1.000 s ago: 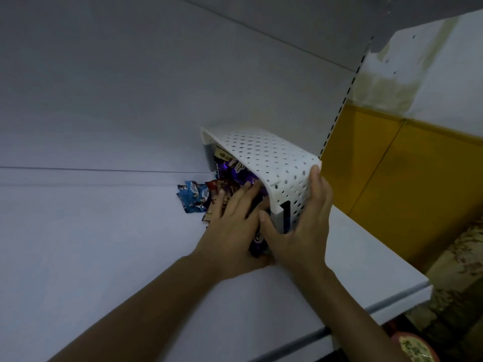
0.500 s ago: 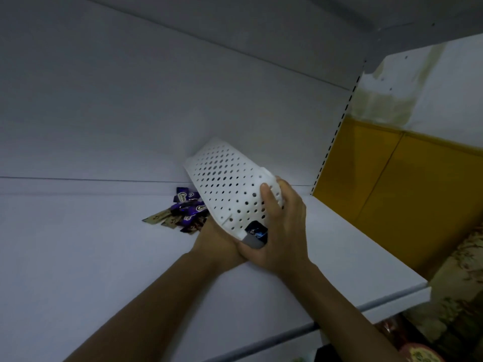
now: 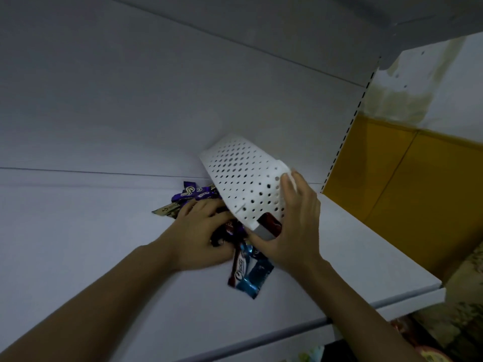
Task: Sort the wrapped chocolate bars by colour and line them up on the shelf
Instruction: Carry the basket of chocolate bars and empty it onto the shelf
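A white perforated basket [image 3: 243, 181] is tipped upside down over the white shelf [image 3: 91, 257], and my right hand [image 3: 292, 226] grips its rim. Wrapped chocolate bars lie spilled beneath it: purple ones [image 3: 192, 193] at the back, a beige one [image 3: 166, 210] to the left, a blue one [image 3: 254, 276] and a dark red one [image 3: 239, 267] in front. Another dark red bar [image 3: 271, 222] shows at the basket's mouth. My left hand [image 3: 201, 236] rests on the pile with its fingers curled into the bars; what it grips is hidden.
The shelf's back panel rises behind the pile. A slotted upright [image 3: 345, 126] ends the shelf on the right, with a yellow wall [image 3: 407, 178] beyond it. The shelf's front edge [image 3: 287, 333] runs below my forearms. Another shelf hangs overhead.
The basket has been tipped further over and lifted, and more bars have spilled out toward the front, the blue and dark red ones among them. My left hand moved onto the pile.
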